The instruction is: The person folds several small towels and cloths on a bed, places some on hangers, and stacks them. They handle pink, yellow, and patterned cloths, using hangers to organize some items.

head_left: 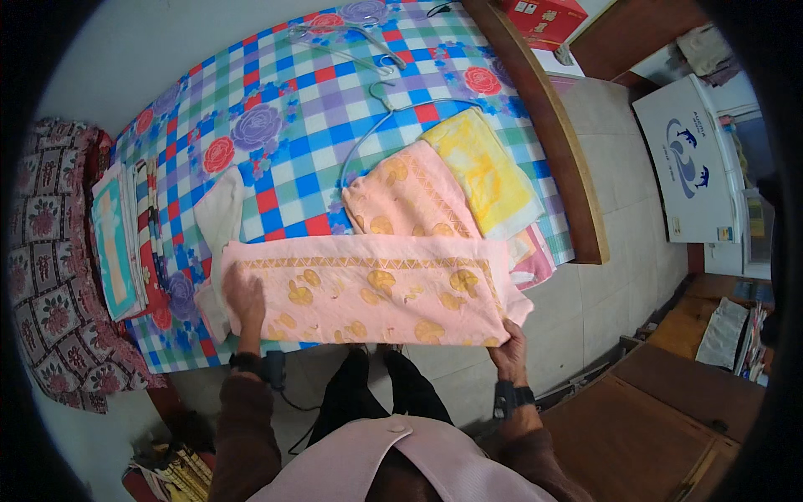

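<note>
A pink towel (376, 293) with a gold mushroom-like pattern stretches between my hands along the bed's near edge. My right hand (508, 351) pinches its lower right corner, which hangs past the bed. Over the towel's left end lies my left hand (244, 299), fingers extended and slightly blurred. Beyond the towel is a similar pink patterned cloth (410, 192), partly covered by it. A folded yellow-and-white cloth (485, 171) overlaps that one at the right. Next to my left hand, a white sock-like cloth (222, 209) runs partly under the towel.
On the checked, flowered bedspread (293, 167) lie a wire hanger (386, 113) and more hangers (351, 46). Folded cloths (125, 243) are stacked beside a patterned pillow (50, 276) at left. A wooden bed board (556, 134) borders the right. Brown wooden furniture (636, 427) stands lower right.
</note>
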`<action>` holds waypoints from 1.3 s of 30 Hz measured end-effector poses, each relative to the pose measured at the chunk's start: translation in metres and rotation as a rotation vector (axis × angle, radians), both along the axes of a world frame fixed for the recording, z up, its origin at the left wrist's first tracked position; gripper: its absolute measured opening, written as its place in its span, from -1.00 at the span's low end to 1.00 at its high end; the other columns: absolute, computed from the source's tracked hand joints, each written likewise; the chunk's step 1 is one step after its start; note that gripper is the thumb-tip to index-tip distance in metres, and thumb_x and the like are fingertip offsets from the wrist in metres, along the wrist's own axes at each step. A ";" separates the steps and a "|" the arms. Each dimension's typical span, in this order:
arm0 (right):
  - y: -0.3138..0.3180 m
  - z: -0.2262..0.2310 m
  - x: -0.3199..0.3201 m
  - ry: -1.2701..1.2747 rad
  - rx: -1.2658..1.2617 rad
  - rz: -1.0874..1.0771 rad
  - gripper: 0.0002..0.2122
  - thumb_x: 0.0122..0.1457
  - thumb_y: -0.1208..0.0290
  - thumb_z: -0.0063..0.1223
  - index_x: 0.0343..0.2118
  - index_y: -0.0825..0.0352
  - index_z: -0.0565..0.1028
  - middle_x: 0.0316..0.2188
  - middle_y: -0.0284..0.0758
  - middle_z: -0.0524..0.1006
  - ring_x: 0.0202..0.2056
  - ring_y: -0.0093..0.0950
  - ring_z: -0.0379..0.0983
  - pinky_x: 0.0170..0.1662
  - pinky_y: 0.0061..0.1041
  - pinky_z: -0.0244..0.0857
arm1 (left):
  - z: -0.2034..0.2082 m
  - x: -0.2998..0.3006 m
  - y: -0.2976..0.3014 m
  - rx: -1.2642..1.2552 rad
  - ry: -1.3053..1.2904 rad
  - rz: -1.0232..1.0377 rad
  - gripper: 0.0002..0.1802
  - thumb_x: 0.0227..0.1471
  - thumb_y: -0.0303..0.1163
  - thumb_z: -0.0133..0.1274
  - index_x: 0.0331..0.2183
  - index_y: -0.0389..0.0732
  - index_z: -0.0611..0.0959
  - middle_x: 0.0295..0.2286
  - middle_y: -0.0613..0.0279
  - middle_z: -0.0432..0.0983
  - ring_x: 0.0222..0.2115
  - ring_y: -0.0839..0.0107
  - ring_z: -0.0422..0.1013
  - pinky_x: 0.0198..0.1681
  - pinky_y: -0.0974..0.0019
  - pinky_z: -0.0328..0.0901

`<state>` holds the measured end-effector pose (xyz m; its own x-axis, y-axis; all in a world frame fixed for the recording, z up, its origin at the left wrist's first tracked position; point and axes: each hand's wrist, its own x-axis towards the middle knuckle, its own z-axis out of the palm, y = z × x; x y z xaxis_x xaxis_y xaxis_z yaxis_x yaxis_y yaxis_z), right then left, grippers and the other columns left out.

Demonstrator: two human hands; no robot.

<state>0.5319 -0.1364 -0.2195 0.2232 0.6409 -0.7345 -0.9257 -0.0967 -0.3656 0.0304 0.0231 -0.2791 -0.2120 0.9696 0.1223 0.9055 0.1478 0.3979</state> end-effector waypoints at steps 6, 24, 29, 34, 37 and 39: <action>-0.071 0.121 0.049 -0.675 0.005 -0.129 -0.65 0.03 0.38 -0.06 -0.12 0.47 0.35 -0.14 -0.18 0.42 -0.12 -0.31 0.38 -0.01 -0.28 0.27 | -0.018 0.147 0.119 -0.307 -0.711 -0.180 -0.32 -0.04 -0.30 0.05 0.06 -0.38 0.20 -0.01 -0.09 0.26 -0.08 0.22 0.30 -0.08 0.27 0.26; -0.168 0.176 0.103 -0.549 0.065 -0.453 -0.52 0.05 0.34 -0.08 0.02 0.47 0.20 -0.08 -0.09 0.38 -0.06 -0.20 0.34 0.03 -0.17 0.21 | -0.018 0.221 0.205 -0.518 -1.324 0.082 -0.76 -0.05 -0.28 0.04 -0.41 -0.28 0.55 -0.63 0.30 0.33 -0.60 0.45 0.29 -0.53 0.39 0.22; -0.153 0.171 0.101 -0.590 0.051 -0.435 -0.51 0.02 0.36 -0.05 0.01 0.48 0.20 -0.09 -0.10 0.38 -0.10 -0.21 0.37 0.00 -0.21 0.26 | 0.034 0.243 0.196 -0.139 -0.990 -0.191 -0.76 0.07 -0.27 -0.10 -0.43 -0.24 0.53 -0.74 0.43 0.13 -0.72 0.64 0.09 -0.66 0.45 0.05; -0.139 0.170 0.096 -0.624 0.009 -0.419 -0.51 0.02 0.38 -0.05 0.01 0.50 0.20 -0.10 -0.10 0.39 -0.12 -0.22 0.38 0.00 -0.26 0.27 | 0.086 0.261 0.160 0.018 -0.757 -0.469 -0.79 0.07 -0.34 -0.14 -0.42 -0.28 0.51 -0.74 0.34 0.21 -0.70 0.57 0.16 -0.65 0.42 0.08; -0.127 0.182 0.090 -0.573 0.061 -0.396 -0.51 0.02 0.37 -0.06 0.01 0.50 0.20 -0.11 -0.11 0.40 -0.12 -0.23 0.39 -0.01 -0.27 0.28 | 0.116 0.261 0.136 0.183 -0.647 -0.639 -0.85 0.04 -0.43 -0.11 -0.41 -0.31 0.49 -0.74 0.18 0.26 -0.69 0.47 0.25 -0.65 0.38 0.14; -0.119 0.193 0.089 -0.575 0.110 -0.337 -0.52 0.04 0.36 -0.08 0.01 0.48 0.20 -0.10 -0.12 0.39 -0.12 -0.25 0.39 -0.02 -0.26 0.28 | 0.138 0.257 0.120 0.319 -0.591 -0.750 -0.87 0.03 -0.46 -0.09 -0.41 -0.33 0.49 -0.73 0.21 0.30 -0.70 0.49 0.26 -0.66 0.41 0.14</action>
<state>0.6209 -0.2556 -0.0268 0.7602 0.5318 -0.3732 -0.5537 0.2296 -0.8005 0.2870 0.1427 -0.1408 0.3287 0.8179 0.4723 0.3660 -0.5713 0.7346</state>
